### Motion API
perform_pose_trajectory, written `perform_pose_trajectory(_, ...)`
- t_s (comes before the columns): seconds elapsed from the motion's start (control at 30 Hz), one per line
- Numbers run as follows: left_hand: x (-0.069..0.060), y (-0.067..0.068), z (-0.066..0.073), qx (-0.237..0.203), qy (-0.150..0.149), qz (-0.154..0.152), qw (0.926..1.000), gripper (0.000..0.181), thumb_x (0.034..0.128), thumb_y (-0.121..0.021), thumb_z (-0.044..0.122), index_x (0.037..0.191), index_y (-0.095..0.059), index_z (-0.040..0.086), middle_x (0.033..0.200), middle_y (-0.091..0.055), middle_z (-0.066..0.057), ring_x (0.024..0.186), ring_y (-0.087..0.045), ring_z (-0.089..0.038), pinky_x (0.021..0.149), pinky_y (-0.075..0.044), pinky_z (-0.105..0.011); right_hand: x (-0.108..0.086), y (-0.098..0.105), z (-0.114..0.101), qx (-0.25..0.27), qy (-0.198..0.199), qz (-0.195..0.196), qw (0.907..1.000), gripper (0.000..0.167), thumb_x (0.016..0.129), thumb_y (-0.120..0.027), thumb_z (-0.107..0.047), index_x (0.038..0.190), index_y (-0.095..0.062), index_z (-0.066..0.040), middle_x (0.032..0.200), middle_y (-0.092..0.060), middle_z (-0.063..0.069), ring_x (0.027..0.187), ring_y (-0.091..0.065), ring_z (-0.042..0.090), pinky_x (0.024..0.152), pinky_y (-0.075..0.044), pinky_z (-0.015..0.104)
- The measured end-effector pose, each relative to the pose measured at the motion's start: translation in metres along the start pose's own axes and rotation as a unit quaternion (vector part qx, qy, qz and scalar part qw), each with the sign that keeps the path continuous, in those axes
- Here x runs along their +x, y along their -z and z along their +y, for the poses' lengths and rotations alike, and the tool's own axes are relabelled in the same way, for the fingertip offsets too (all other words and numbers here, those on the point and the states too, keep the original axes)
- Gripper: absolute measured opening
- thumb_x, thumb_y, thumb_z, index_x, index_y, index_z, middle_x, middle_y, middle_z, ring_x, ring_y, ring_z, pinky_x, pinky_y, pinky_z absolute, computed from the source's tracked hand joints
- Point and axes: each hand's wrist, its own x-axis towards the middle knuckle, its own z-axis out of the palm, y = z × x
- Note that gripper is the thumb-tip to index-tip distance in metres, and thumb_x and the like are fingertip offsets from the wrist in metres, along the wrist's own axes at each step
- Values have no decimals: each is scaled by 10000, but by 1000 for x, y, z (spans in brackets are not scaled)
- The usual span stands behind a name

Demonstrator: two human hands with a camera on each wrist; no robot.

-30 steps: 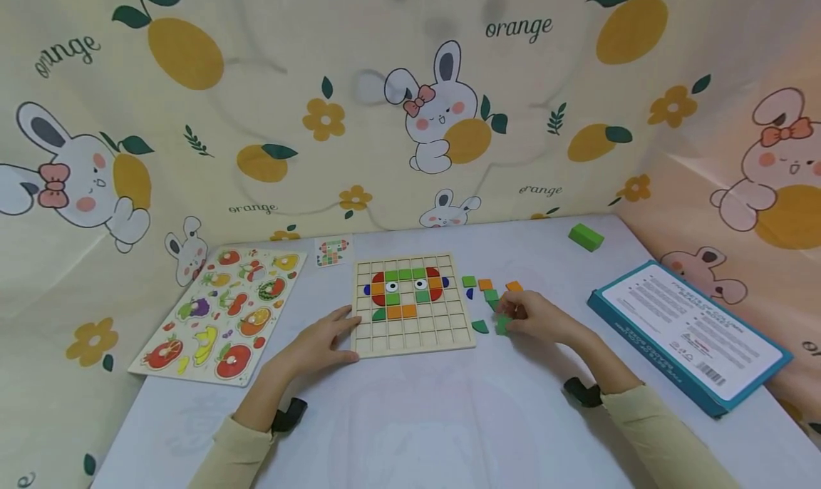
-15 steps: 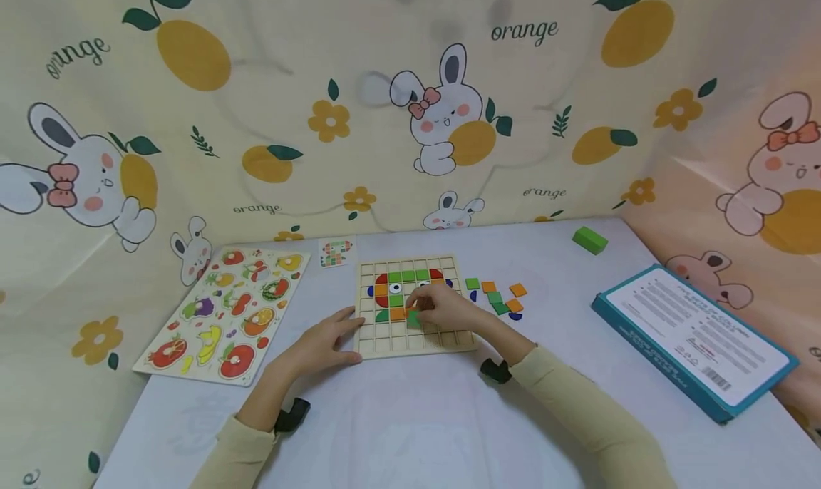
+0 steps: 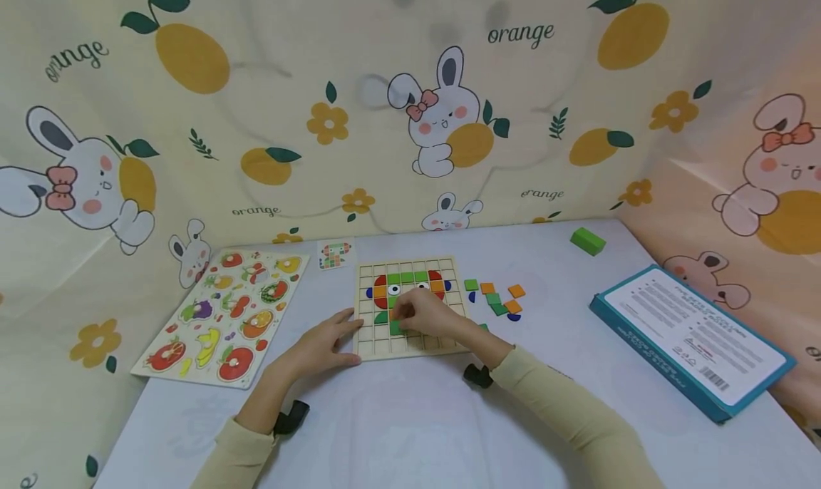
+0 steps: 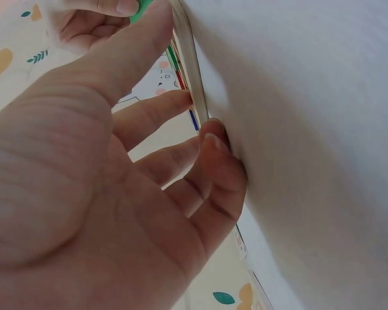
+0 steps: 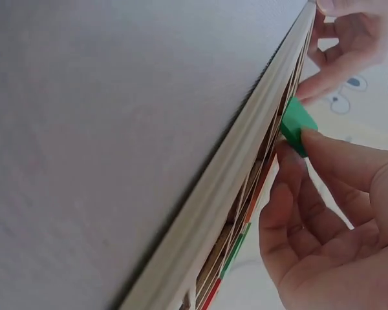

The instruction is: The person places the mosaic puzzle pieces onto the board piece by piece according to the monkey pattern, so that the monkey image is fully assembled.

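Observation:
A wooden grid board (image 3: 442, 343) lies in the middle of the table, holding red, orange, green and blue pieces with two eye pieces. The right hand (image 3: 426, 316) is over its lower middle cells, pinching a green piece (image 3: 395, 328); in the right wrist view the green piece (image 5: 297, 123) stands tilted at the grid between thumb and fingers. At the board's left edge, the left hand (image 3: 323, 343) rests with fingers spread; the left wrist view shows this hand (image 4: 129, 168) touching the board's side (image 4: 193, 64). Some cells are hidden behind the right hand.
Loose green, orange (image 3: 516, 290) and blue pieces lie right of the board. A fruit puzzle (image 3: 221, 318) is at left, a small pattern card (image 3: 335, 254) behind the board, a green block (image 3: 587, 241) at the back right, and a blue-edged box (image 3: 693, 339) at right.
From the loose pieces, the right hand has moved left over the board with a green piece, then slightly further left and down. The left hand has stayed at the board's edge.

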Motion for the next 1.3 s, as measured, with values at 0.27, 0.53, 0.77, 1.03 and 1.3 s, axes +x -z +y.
perform_pose_trajectory(0.27, 0, -1, -1, 5, -9, 1, 10000, 722, 864, -783, 356, 1475, -496, 98, 1587, -308, -204, 1439, -317, -408, 1124, -332, -557, -1, -2, 2, -392, -37, 9, 9992, 83, 863, -752, -7, 898, -756, -82, 786, -646, -56, 796, -548, 144, 698, -506, 245)
perform_pose_trajectory(0.53, 1, -1, -1, 37, 7, 11, 10000, 723, 862, -785, 358, 1477, -496, 110, 1591, -307, -194, 1443, -315, -401, 1126, -331, -553, -1, -2, 2, -403, -21, 5, 9992, 75, 870, -749, -19, 888, -753, -91, 774, -639, -59, 790, -546, 150, 694, -506, 251)
perform_pose_trajectory(0.77, -1, 0, 1, 53, 20, -3, 10000, 719, 863, -788, 340, 1476, -496, 105, 1589, -305, -202, 1443, -310, -409, 1127, -327, -558, -1, -2, 1, -497, -103, 23, 9987, 62, 879, -746, -35, 909, -766, -86, 799, -665, -74, 803, -560, 127, 727, -519, 244)
perform_pose_trajectory(1.03, -2, 1, 2, 47, 17, 32, 10000, 711, 865, -787, 335, 1474, -499, 106, 1588, -307, -203, 1442, -310, -413, 1126, -326, -563, 1, -3, 0, -588, -137, -3, 9982, 66, 874, -753, -32, 913, -763, -84, 799, -662, -63, 803, -565, 132, 728, -525, 243)
perform_pose_trajectory(1.3, -2, -1, 2, 36, 28, 30, 10000, 713, 859, -792, 335, 1470, -505, 107, 1584, -311, -209, 1438, -313, -419, 1119, -332, -571, -3, -2, -1, -636, -184, -72, 9978, 10, 882, -758, -78, 875, -752, -78, 792, -636, -64, 778, -552, 142, 696, -506, 241)
